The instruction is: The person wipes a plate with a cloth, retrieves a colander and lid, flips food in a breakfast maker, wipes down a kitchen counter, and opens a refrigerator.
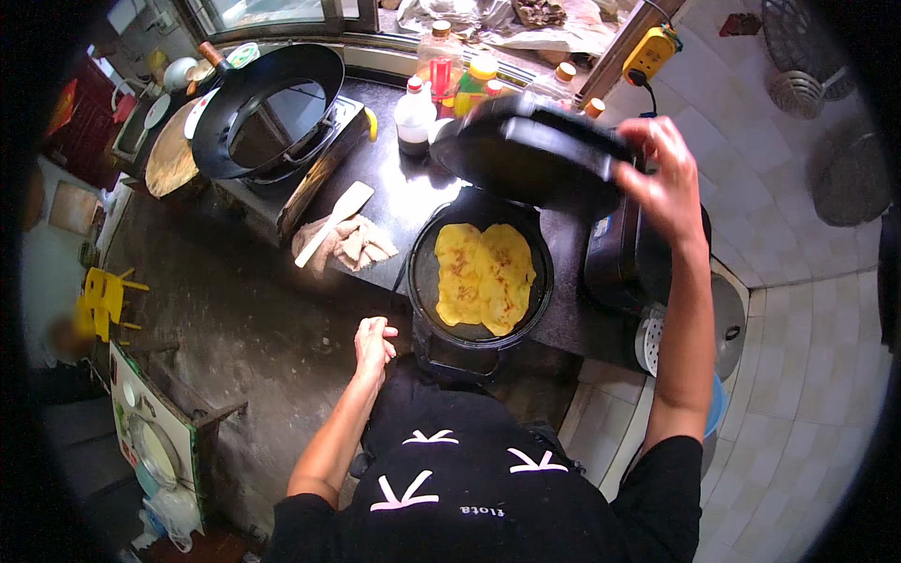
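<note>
My right hand grips the edge of the round black lid of an electric griddle, holding it tilted above the far side of the pan. Hand and lid are slightly blurred. Inside the griddle's black pan, two yellow flatbreads with browned spots lie side by side, touching along the middle. My left hand hangs near the counter's front edge, left of the griddle, with its fingers curled in and nothing visible in them. A pale spatula rests on a crumpled cloth left of the pan.
A large black wok sits on the stove at the left. Sauce and oil bottles stand behind the lid by the window. To the right is a black appliance. A yellow power strip hangs on the wall; a yellow chair stands far left.
</note>
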A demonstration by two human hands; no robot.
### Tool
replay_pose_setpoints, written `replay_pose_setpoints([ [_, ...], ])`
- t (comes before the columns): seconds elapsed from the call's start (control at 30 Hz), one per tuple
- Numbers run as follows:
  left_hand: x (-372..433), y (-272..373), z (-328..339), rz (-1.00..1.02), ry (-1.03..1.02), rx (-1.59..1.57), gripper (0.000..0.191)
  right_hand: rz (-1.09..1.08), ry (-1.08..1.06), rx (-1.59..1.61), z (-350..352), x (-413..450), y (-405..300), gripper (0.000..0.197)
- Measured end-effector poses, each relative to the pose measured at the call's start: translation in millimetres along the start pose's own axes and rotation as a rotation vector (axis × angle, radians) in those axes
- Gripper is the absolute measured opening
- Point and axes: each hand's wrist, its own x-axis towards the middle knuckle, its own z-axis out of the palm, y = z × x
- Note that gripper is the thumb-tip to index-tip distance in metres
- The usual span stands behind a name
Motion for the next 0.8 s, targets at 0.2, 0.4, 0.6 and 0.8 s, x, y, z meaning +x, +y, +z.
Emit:
replay_pose_setpoints([
  [0.2, -3, -47, -1, -0.263, -0.057, -0.103, 0.032, -0.246, -0.317, -0.015, 21, -101, -55, 0.035],
  [0.4, -4, -63, 11, -0.355, -0.105, -0.251, 0.048, -0.293, -0.471, -0.087, 94, -209, -75, 0.034],
  [0.6, -12, -65, 20, -0.390, -0.227, -0.432, 0.058, -0.402, -0.475, -0.150, 144, -260, -75, 0.023],
  [0.8, -28, -55, 30, -0.356, -0.239, -0.490, 0.060, -0.453, -0.517, -0.173, 160, -274, -68, 0.026],
])
